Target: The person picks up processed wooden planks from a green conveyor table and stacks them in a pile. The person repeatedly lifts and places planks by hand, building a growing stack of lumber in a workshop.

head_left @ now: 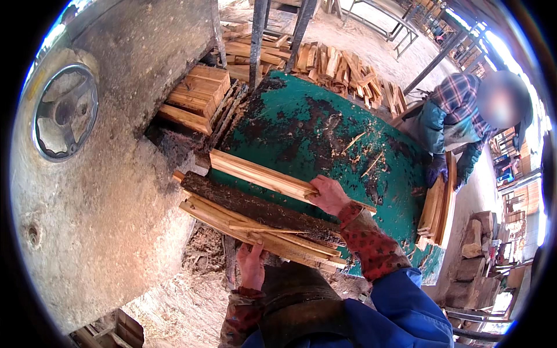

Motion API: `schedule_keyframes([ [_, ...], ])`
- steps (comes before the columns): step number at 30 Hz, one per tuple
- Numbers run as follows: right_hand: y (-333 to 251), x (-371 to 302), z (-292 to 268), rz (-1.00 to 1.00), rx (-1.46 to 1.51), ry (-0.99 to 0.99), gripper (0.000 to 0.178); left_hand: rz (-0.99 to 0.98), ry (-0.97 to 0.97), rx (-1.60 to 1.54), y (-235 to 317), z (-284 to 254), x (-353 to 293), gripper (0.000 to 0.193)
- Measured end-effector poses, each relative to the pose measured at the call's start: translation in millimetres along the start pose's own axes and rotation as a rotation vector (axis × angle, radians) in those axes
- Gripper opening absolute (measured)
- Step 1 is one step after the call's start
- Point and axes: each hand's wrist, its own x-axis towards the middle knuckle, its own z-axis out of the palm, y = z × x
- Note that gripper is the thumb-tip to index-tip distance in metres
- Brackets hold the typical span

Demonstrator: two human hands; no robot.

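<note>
My right hand (331, 196) is closed on the end of a long pale wooden plank (255, 171), which lies along the near part of a green table (325, 98). Nearer to me, my left hand (250, 265) grips the front edge of several long wooden strips (212, 216). A thin sliver of wood (261, 228) rests on top of these strips. Between the plank and the strips runs a dark, dirt-caked bar (249, 202). The left ends of both lots of wood point towards a big machine body (127, 191).
The machine carries a metal handwheel (65, 112). Stacked wooden blocks (197, 93) sit at its opening. Loose wood pieces (336, 66) are heaped beyond the table. At the right, a gloved co-worker (455, 110) holds several boards (435, 206). Dark metal posts (257, 43) stand behind.
</note>
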Motion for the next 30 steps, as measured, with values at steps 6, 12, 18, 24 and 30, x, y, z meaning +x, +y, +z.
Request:
schedule_keyframes([
  [6,-12,3,-15,0.1,0.159,-0.151,0.045,-0.013,-0.009,0.03,3,-2,0,0.036],
  [12,-23,7,-9,0.009,0.105,0.054,0.036,-0.011,-0.002,0.011,11,11,-3,0.034],
  [18,-62,-4,37,-0.248,0.055,0.179,0.022,-0.044,0.034,-0.014,10,9,-2,0.033],
  [24,-106,-55,59,-0.119,0.053,0.12,0.047,-0.054,0.054,-0.002,15,13,-3,0.037],
  [30,-117,-81,66,-0.119,0.102,0.119,0.052,-0.076,0.01,0.04,14,11,1,0.042],
])
